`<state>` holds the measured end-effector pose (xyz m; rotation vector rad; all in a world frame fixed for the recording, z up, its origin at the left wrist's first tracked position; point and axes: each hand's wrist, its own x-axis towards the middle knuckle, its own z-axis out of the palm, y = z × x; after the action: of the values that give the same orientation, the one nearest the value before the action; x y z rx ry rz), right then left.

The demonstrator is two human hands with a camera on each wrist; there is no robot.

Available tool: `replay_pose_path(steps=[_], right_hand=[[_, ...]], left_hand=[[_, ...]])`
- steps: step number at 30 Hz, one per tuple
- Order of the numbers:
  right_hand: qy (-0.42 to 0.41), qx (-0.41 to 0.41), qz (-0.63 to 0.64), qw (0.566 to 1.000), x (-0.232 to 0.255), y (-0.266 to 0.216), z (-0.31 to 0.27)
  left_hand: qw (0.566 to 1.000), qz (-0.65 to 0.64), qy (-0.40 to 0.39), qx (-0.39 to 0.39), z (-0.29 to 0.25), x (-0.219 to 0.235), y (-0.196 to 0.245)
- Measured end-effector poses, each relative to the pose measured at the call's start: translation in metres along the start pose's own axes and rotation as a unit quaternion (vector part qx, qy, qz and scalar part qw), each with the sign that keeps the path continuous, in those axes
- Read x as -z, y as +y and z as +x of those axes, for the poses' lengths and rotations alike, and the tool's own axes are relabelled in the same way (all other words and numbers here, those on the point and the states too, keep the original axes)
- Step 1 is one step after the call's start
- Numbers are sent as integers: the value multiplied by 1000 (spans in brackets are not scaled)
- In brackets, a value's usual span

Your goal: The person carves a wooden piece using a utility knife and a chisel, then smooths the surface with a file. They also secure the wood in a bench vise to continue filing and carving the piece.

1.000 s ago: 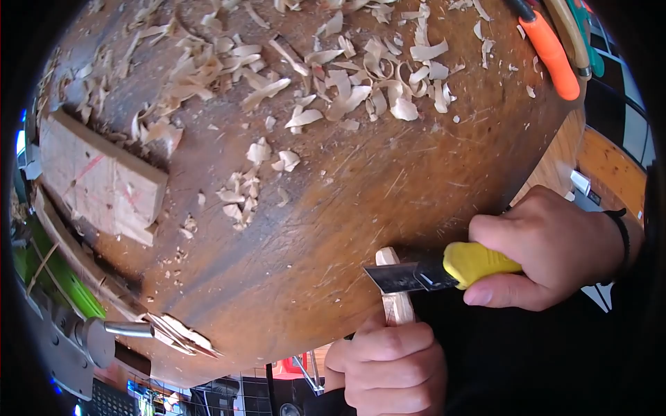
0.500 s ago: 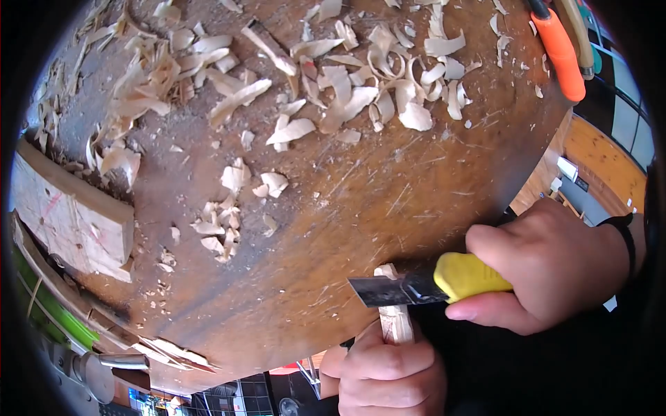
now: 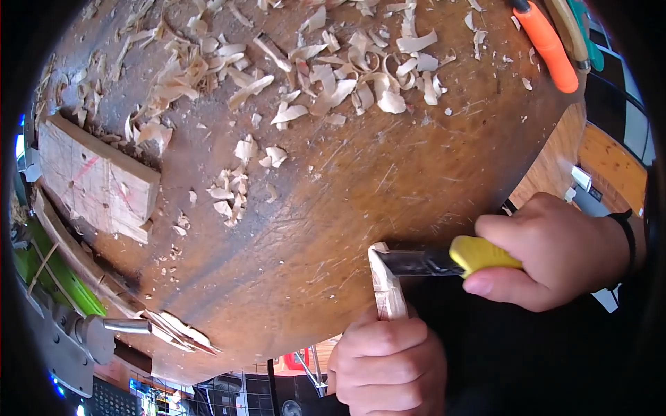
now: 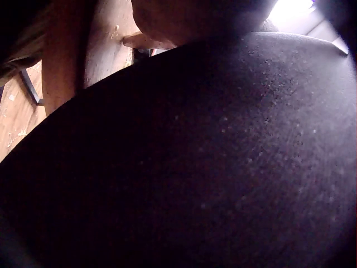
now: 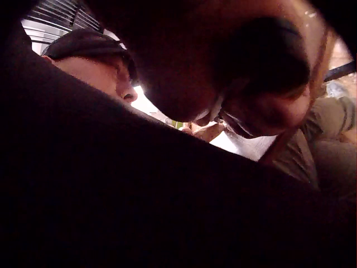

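Note:
In the head view my left hand [image 3: 388, 364] grips a short, pale wooden stick [image 3: 388, 295], whose upper end sticks out above the fist with cut, faceted faces. My right hand [image 3: 548, 253] holds a utility knife [image 3: 482, 255] by its yellow handle, thumb along the near side. The dark blade [image 3: 420, 263] meets the stick's right side just below its tip, and the blade's far end is hidden behind the wood. Dark cloth fills most of the left wrist view, with part of the left hand [image 4: 195, 22] at the top. The right hand [image 5: 262, 72] is in shadow in its wrist view.
Curled wood shavings [image 3: 340, 90] lie across the brown worktop [image 3: 312, 208]. A thick wooden block [image 3: 97, 177] is at the left, near a metal clamp or vise part [image 3: 94, 340] and split wood slivers [image 3: 184, 333]. An orange-handled tool [image 3: 548, 48] lies at the far right edge.
The knife first crossed the stick with its blade end showing on the left; now that end is behind the wood. The stick has turned and leans slightly left. The head view shifted and came back.

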<state>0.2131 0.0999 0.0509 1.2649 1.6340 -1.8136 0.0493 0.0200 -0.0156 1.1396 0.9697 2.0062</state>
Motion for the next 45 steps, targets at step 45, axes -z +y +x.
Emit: replay_pose_path(steps=[45], right_hand=[[3,8,-38,999,4,-7,16]], left_hand=[[964,-102,-243,14,22,21,-10]])
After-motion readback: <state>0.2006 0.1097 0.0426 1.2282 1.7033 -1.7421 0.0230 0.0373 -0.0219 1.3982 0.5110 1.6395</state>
